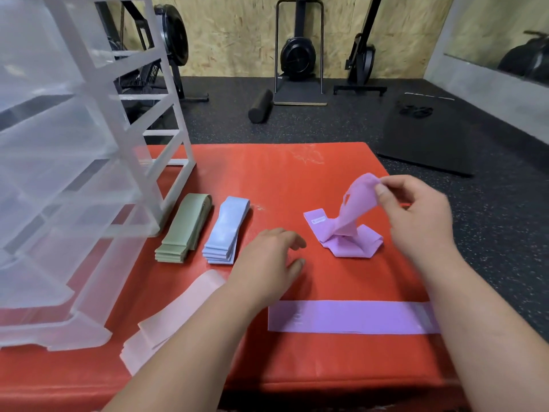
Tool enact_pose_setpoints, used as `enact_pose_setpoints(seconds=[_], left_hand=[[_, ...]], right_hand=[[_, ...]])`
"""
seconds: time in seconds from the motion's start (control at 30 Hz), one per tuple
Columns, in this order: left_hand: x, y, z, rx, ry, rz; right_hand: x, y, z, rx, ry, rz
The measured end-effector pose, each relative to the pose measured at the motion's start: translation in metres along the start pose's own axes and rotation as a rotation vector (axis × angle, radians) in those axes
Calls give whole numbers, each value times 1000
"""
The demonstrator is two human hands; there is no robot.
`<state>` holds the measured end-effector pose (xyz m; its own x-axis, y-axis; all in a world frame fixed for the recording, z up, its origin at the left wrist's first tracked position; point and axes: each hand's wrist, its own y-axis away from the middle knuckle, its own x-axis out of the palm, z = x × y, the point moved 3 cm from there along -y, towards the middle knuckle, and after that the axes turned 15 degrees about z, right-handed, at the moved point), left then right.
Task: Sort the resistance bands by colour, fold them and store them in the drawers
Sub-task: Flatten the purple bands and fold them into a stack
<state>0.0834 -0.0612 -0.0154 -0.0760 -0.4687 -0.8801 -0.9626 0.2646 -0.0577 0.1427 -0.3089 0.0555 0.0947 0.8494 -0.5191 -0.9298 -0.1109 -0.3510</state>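
Bright, even indoor light falls from above and leaves only soft shadows. A faint dark patch lies on the red mat (pixel 326 179) under the left hand (pixel 267 263), and another beneath the lifted purple band (pixel 356 200). The mat's far part carries a whitish sheen, and its near edge shines too. The clear drawer unit (pixel 74 173) at the left looks washed out and hazy. Its frame leans and bows with the wide lens, and the forearms stretch towards the bottom edge. The right hand (pixel 416 209), pinching that band, is slightly smeared. The gym machines (pixel 298 55) by the back wall look soft.
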Motion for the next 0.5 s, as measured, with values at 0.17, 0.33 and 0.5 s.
enact_pose_setpoints(seconds=[0.17,0.33,0.5], left_hand=[[-2,4,-6,-4,5,-38],[3,4,-12,-1,-8,-11],[10,-2,-19,-17,-26,20]], right_hand=[[-20,12,-26,158,152,67],[-40,31,-76,502,613,280],[-43,38,-94,609,713,425]])
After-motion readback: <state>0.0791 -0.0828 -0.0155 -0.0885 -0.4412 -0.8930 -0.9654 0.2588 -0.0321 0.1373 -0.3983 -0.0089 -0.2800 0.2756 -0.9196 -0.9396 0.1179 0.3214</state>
